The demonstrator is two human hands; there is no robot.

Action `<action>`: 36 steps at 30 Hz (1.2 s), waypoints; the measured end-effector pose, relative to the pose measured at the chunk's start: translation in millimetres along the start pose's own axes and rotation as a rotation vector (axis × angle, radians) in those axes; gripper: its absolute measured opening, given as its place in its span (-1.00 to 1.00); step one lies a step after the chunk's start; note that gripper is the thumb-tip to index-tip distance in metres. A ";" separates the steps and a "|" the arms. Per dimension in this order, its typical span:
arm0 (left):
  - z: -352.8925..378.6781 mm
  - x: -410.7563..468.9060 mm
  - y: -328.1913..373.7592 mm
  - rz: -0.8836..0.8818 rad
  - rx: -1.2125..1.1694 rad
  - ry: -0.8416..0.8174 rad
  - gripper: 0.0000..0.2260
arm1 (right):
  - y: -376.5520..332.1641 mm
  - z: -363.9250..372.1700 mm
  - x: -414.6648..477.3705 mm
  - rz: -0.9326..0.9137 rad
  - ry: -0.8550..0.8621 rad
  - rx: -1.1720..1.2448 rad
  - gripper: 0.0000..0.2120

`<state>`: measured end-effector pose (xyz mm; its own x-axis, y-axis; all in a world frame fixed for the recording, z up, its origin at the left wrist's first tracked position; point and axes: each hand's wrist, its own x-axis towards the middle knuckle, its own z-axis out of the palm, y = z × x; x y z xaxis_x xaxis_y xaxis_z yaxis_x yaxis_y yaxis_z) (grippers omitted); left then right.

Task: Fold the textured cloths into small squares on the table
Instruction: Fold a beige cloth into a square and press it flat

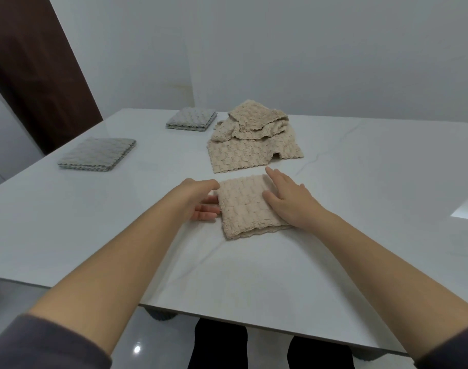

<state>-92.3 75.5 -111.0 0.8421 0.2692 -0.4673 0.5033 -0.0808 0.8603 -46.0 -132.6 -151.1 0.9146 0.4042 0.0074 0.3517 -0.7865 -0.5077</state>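
Right hand (291,206) flat on folded beige cloth (243,211), left hand (198,202) relaxed, perhaps touching its edge

Place: looks like a room in someone's home, dining area I'd say
Table: big white table (347,222) with a glossy, marble-look top and faint grey veins, the kind you eat at
Wall: plain white wall (280,49) right behind it
Far left: dark brown wood panel (36,75), door or cupboard, can't tell which
Floor: shiny pale tiles (153,339) with a light glinting off them
On top: household dishcloth stuff, a beige heap (254,137), a near grey stack (97,154) and a far grey stack (191,119)
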 end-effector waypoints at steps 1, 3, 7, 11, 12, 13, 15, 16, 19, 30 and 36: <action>1.0 2.5 2.5 -0.022 0.019 -0.002 -0.82 | 0.2 0.1 -0.1 -0.001 0.004 0.000 -0.43; 3.8 6.0 7.0 -0.054 0.062 0.000 -0.81 | 0.6 -0.5 -0.8 -0.002 0.008 0.009 -0.42; 12.8 10.9 9.8 0.050 0.044 -0.017 -0.89 | 3.3 -3.8 -2.1 -0.005 0.038 0.107 -0.36; 21.8 9.7 10.1 0.144 -0.223 -0.163 -0.81 | 5.3 -13.3 -2.9 0.066 0.119 0.491 -0.27; 23.8 9.3 10.4 0.153 -0.285 -0.193 -0.77 | 6.7 -16.4 -1.4 0.088 0.136 0.598 -0.25; 25.9 8.3 11.7 0.162 -0.341 -0.218 -0.76 | 7.9 -20.1 0.2 0.115 0.140 0.706 -0.25; 31.7 8.3 16.4 0.181 -0.421 -0.250 -0.79 | 11.4 -28.4 4.4 0.206 0.085 0.931 -0.29; 34.7 9.0 18.6 0.191 -0.438 -0.252 -0.81 | 12.1 -32.4 5.5 0.260 0.035 1.027 -0.37; 48.6 13.0 27.4 0.189 -0.429 -0.209 -0.85 | 18.6 -43.6 3.8 0.386 -0.053 1.162 -0.69; 154.9 72.1 73.9 0.177 0.075 -0.272 -0.77 | 120.7 -104.6 35.5 0.524 0.232 0.982 -0.76; 223.7 121.1 99.4 0.252 0.038 -0.197 -0.52 | 184.6 -137.3 66.4 0.481 0.311 0.947 -0.71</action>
<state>103.1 -114.6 -127.7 0.9605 0.0456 -0.2744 0.2782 -0.1576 0.9475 107.0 -315.1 -126.0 0.9718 -0.0871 -0.2193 -0.2276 -0.1007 -0.9685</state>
